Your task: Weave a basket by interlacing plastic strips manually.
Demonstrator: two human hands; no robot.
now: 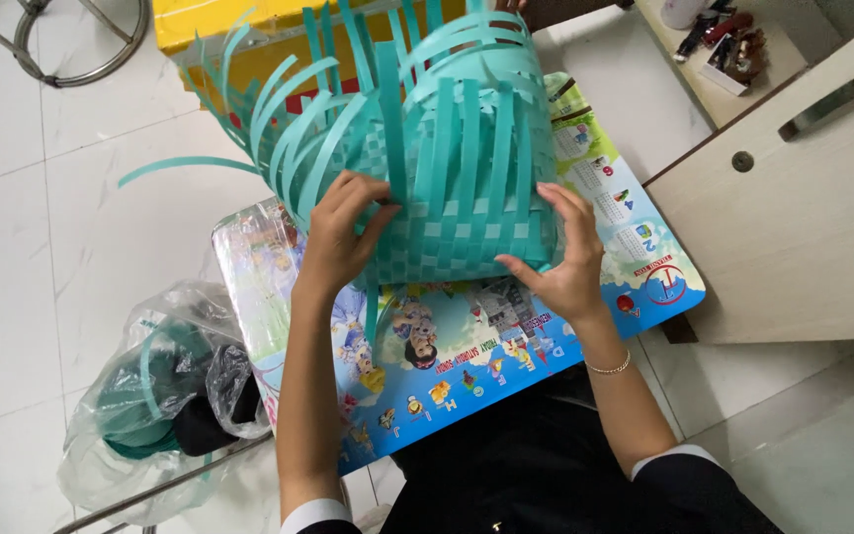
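Observation:
A half-woven basket of teal plastic strips (457, 198) stands on a small colourful picture-printed table (506, 346), its loose strip ends fanning up and to the left. My left hand (340, 229) pinches strips at the basket's left side, fingers curled into the weave. My right hand (567, 259) presses against the basket's right lower edge, thumb under the woven band. A thin bracelet sits on my right wrist.
A clear plastic bag (155, 396) with dark and teal material lies on the white tiled floor at the left. A yellow box (249, 30) stands behind the basket. A pale wooden cabinet (793, 218) stands at the right; a metal stool base (71, 40) shows top left.

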